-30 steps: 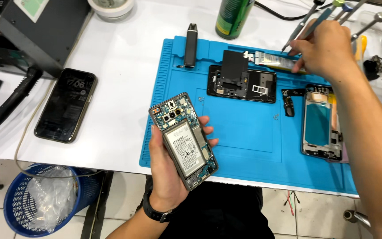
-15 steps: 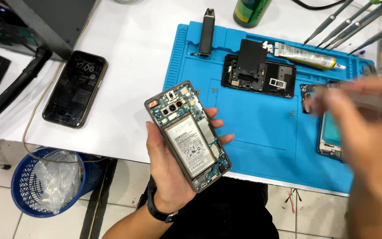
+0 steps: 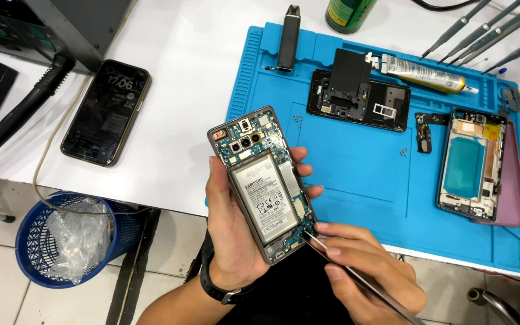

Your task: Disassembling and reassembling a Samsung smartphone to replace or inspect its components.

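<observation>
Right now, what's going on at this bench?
A person is working on an opened phone with its back cover off and its battery and circuit board exposed. The left hand holds it above the edge of a blue work mat. The right hand holds thin metal tweezers, their tip at the phone's lower right corner. On the mat lie another stripped phone frame, a black phone part, a glue tube. An intact phone lies on the white table.

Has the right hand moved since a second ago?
Yes. The right hand came from the mat's far edge near the glue tube down to the opened phone.
</observation>
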